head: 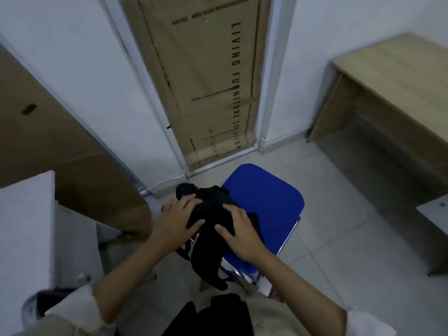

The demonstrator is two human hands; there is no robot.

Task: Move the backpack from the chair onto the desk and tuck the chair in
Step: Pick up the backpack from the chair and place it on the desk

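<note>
A black backpack (213, 209) hangs in front of me at the left edge of a chair with a blue seat (266, 202) and chrome legs. Its straps dangle below toward the floor. My left hand (179, 219) grips its left side and my right hand (240, 229) grips its right side, fingers pressed into the fabric. A light wooden desk (397, 76) stands at the far right against the wall, well apart from the chair.
A tall cardboard box (206, 76) leans in the doorway ahead. More cardboard (48, 146) stands at the left. A white cabinet (26, 226) is at my near left, another white surface (434, 209) at the right edge. Tiled floor lies between chair and desk.
</note>
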